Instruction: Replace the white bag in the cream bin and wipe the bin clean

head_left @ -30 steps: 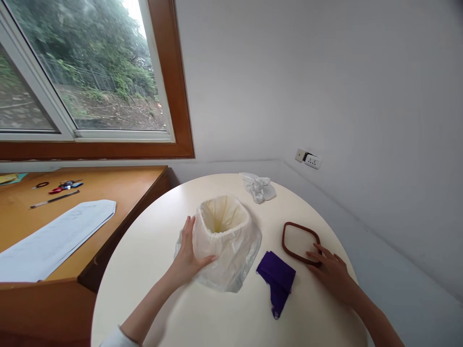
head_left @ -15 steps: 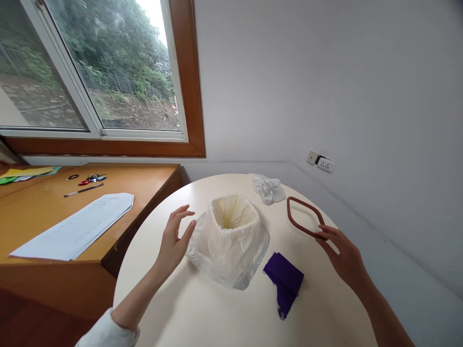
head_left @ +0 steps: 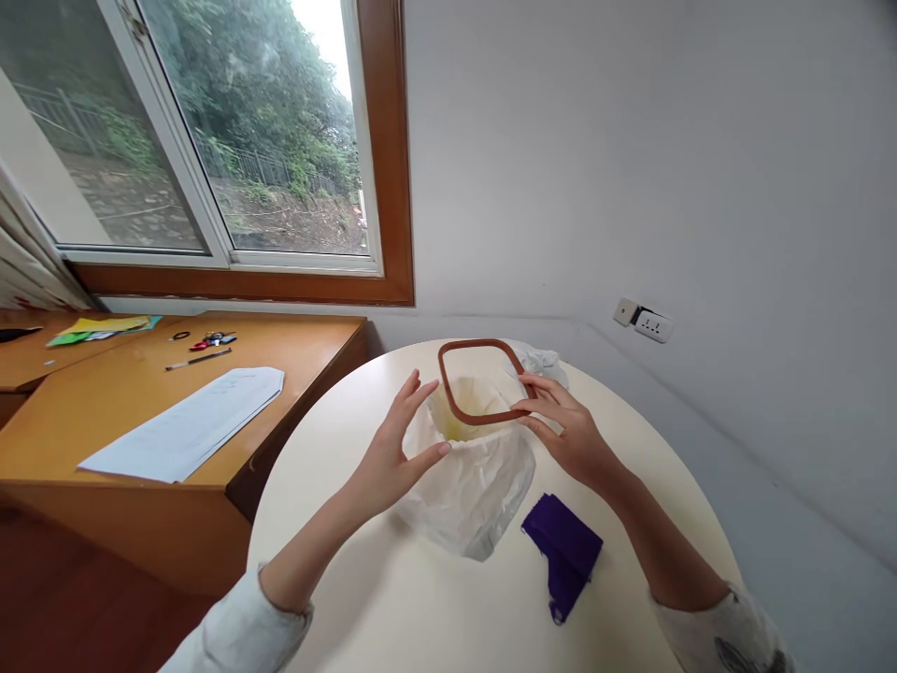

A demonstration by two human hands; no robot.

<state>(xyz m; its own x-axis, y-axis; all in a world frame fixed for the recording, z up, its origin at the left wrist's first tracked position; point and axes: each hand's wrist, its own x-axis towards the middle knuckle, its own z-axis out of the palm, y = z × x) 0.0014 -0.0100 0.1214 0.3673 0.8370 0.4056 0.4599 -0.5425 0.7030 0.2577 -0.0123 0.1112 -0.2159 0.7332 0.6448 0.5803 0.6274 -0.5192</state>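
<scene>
My right hand [head_left: 571,430] grips the near right corner of a brown rounded-square rim ring [head_left: 480,420], holding it over a bin. The bin is covered by a white plastic bag [head_left: 468,495] folded down over its outside, so its wall is hidden. My left hand [head_left: 399,453] is beside the bag's opening with thumb and fingers apart, its thumb close to the bag's edge. Whether the left fingertips touch the ring is hard to tell. A folded purple cloth [head_left: 564,551] lies on the table in front of the right forearm.
The round cream table [head_left: 336,598] stands by the wall. A crumpled white plastic bag [head_left: 550,365] lies behind the bin. To the left, a wooden desk [head_left: 308,350] bears white paper sheets [head_left: 192,425], a pen [head_left: 198,360] and small items. A wall socket [head_left: 653,325] is at right.
My right hand has carried the brown ring left from the table's right side to above the bin. My left hand has moved right, nearer the bag's opening. The view has shifted slightly.
</scene>
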